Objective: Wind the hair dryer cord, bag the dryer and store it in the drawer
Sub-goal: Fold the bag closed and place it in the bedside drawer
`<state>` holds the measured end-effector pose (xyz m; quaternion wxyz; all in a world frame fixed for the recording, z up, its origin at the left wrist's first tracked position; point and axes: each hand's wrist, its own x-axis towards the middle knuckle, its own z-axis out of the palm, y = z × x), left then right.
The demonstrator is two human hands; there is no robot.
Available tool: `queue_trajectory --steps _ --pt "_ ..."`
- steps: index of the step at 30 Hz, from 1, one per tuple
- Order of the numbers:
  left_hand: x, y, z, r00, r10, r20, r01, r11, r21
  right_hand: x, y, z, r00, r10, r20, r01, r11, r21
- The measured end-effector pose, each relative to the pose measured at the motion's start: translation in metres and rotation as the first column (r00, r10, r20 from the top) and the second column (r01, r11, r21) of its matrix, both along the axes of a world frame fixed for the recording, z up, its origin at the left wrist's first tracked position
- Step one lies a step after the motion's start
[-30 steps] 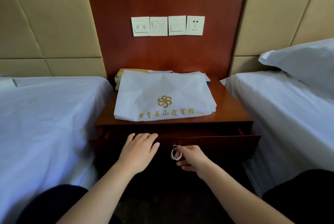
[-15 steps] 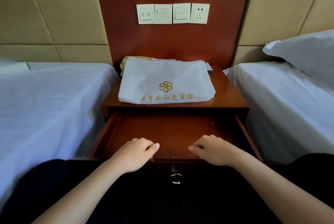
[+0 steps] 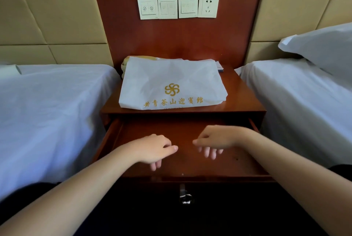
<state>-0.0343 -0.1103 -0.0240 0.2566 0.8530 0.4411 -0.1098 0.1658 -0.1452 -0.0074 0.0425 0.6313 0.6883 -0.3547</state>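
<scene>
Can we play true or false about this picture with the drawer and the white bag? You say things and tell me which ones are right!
1. The drawer is open. True.
2. The white bag lies inside the drawer. False: it lies on top of the nightstand, above the drawer.
3. The left hand and the right hand hold nothing. True.
4. A plug sticks in the wall socket. False: nothing is plugged into it.
5. A pillow lies on the bed at the right. True.
</scene>
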Motion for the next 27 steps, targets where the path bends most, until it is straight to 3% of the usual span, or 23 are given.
queue_trajectory --steps 3,6,9,14,19,23,27 --pt "0.005 0.021 0.015 0.999 0.006 0.038 -0.009 0.998 0.070 0.014 0.028 0.021 0.997 -0.063 -0.043 0.067 0.994 0.085" --pt "0.010 0.049 0.033 0.975 0.095 0.200 -0.141 0.964 0.227 0.025 0.059 0.039 0.977 -0.169 -0.129 0.199 0.940 0.277" --pt "0.016 0.083 0.047 0.949 0.112 0.294 -0.261 0.802 0.538 0.035 0.095 0.048 0.945 -0.294 -0.142 0.323 0.782 0.533" --pt "0.020 0.147 0.046 0.897 0.299 0.327 -0.441 0.658 0.610 0.034 0.145 0.052 0.873 -0.476 -0.108 0.402 0.575 0.713" --pt "0.014 0.188 0.029 0.729 0.623 0.283 -0.676 0.592 0.439 0.029 0.176 0.040 0.775 -0.615 -0.145 0.545 0.534 0.646" --pt "0.006 0.207 0.003 0.536 0.768 0.352 -0.843 0.508 0.176 0.034 0.192 0.026 0.645 -0.720 -0.257 0.732 0.485 0.478" --pt "0.006 0.208 -0.012 0.547 0.707 0.448 -0.837 0.459 0.298 0.043 0.201 0.018 0.560 -0.747 -0.359 0.824 0.456 0.337"
